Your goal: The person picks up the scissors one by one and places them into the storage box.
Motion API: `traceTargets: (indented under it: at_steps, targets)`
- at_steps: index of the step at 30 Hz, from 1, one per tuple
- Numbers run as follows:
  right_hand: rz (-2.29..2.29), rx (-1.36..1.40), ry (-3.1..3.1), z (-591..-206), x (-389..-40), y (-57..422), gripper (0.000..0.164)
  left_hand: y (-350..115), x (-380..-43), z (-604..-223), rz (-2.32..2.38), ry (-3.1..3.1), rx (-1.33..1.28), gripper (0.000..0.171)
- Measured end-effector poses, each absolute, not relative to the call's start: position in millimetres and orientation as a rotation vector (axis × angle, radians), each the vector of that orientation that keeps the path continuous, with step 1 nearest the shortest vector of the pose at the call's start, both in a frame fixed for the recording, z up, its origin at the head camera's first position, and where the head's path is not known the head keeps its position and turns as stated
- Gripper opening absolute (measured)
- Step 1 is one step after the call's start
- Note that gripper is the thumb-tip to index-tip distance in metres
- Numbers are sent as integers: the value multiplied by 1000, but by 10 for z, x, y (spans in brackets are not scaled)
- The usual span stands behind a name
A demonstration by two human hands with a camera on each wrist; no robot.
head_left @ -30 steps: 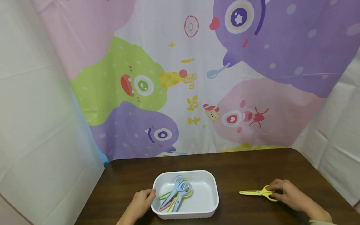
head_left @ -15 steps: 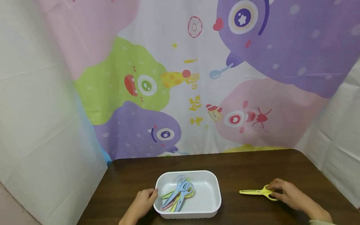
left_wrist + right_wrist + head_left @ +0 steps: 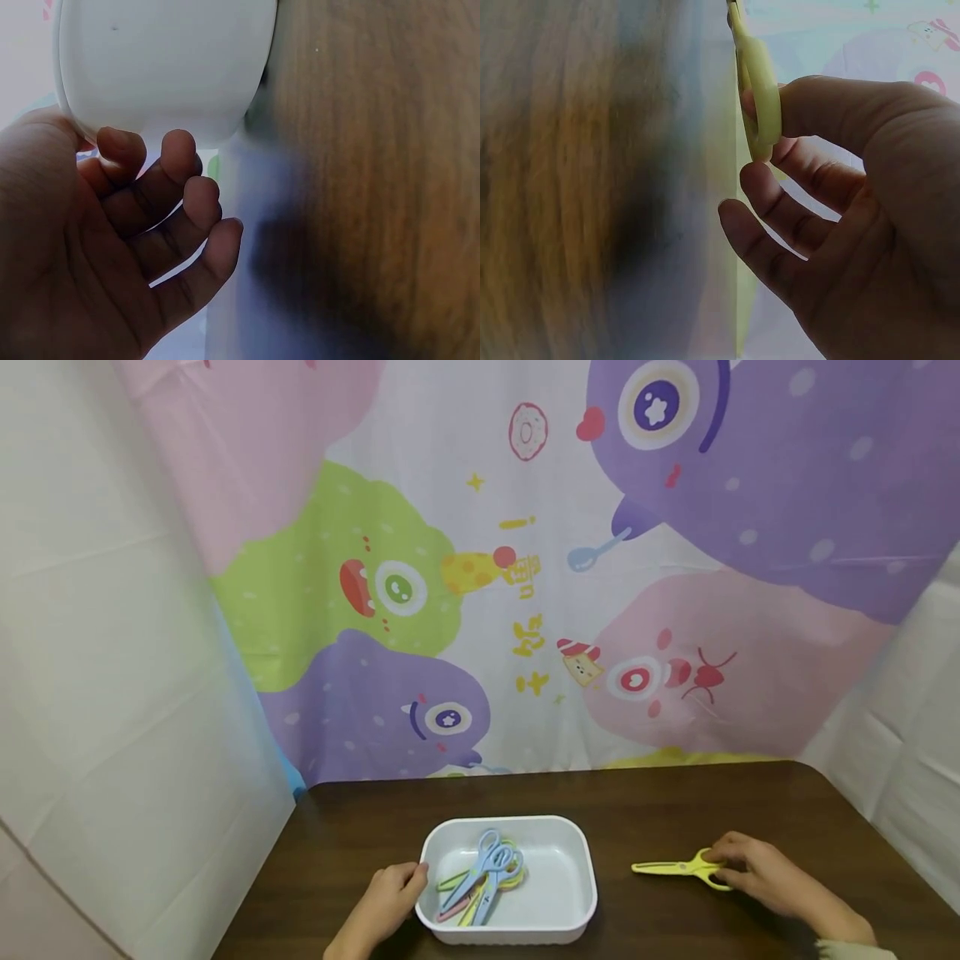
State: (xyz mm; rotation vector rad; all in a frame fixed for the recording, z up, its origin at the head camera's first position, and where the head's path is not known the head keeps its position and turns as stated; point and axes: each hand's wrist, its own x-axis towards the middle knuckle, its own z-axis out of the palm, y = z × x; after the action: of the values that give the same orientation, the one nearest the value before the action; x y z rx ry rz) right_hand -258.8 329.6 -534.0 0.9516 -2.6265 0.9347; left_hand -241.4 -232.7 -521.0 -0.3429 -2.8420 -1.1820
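Observation:
My left hand (image 3: 387, 897) grips the left rim of a white tray (image 3: 581, 906), thumb at the rim and index fingertip against the outer wall in the left wrist view; its other fingers (image 3: 201, 202) are loosely curled beside the wall. Inside the tray's left half lie several scissors in a pile, blue scissors (image 3: 487, 889) on top, with green, yellow and pink ones partly hidden under them. To the tray's right, my right hand (image 3: 765, 877) pinches yellow scissors (image 3: 663, 867) by the handle loops (image 3: 765, 97) between thumb and index finger, blades pointing left toward the tray.
A dark brown wooden table (image 3: 360, 827) carries everything. Behind it hangs a cloth with cartoon monsters (image 3: 555, 610). White cloth panels stand along the left (image 3: 150, 693) and right (image 3: 915, 710) sides.
The view has swung slightly left, so the tray appears farther right. My right hand has moved a little left with the yellow scissors. My left hand stays at the rim.

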Motion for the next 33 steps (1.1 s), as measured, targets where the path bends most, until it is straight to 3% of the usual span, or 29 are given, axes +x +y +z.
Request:
traceTargets:
  at_steps: [33]
  targets:
    - [853,881,-2815,-4742,-2797,3084,16,-2331,-2421,-5207,-1157,-2856,-348,40]
